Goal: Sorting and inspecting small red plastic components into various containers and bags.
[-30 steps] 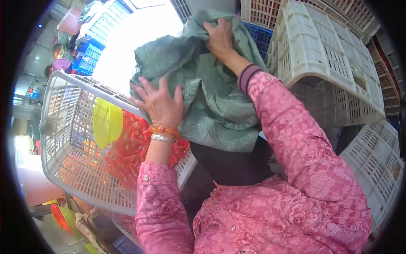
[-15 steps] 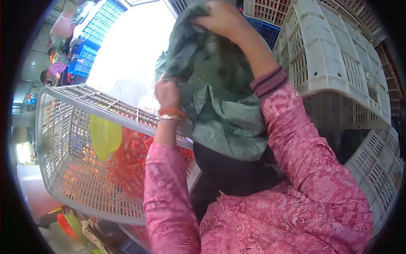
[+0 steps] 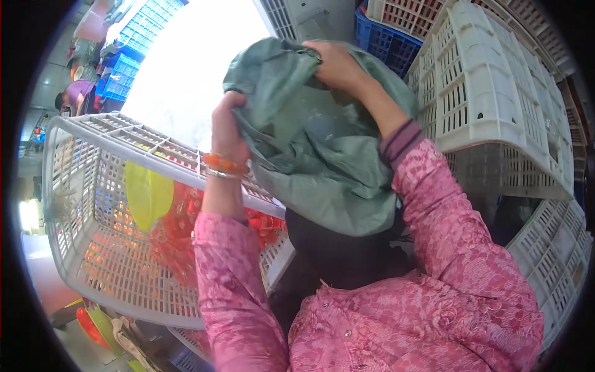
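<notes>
A large, crumpled green woven sack (image 3: 322,180) hangs in front of me, its mouth facing up. My left hand (image 3: 229,127) is closed round the left part of its rim. On the far right side of the mouth, my right hand (image 3: 338,68) grips the gathered edge. The sack's inside shows between my hands, but its bottom is hidden. Left of my left forearm stands a white slatted crate (image 3: 68,273) holding many small red items (image 3: 180,235), perhaps plastic-wrapped, and a flat yellow-green piece (image 3: 149,195).
Upturned white crates (image 3: 489,80) are stacked close on my right, with another slatted crate (image 3: 551,260) below. Blue crates (image 3: 124,77) stand at the far left, near a bent-over person in purple (image 3: 79,93). A bright white surface (image 3: 186,68) lies beyond the left crate.
The sack's bunched top has come down and spread into a wider mouth. My right hand has moved lower and slightly right; my left hand has shifted left and slightly up.
</notes>
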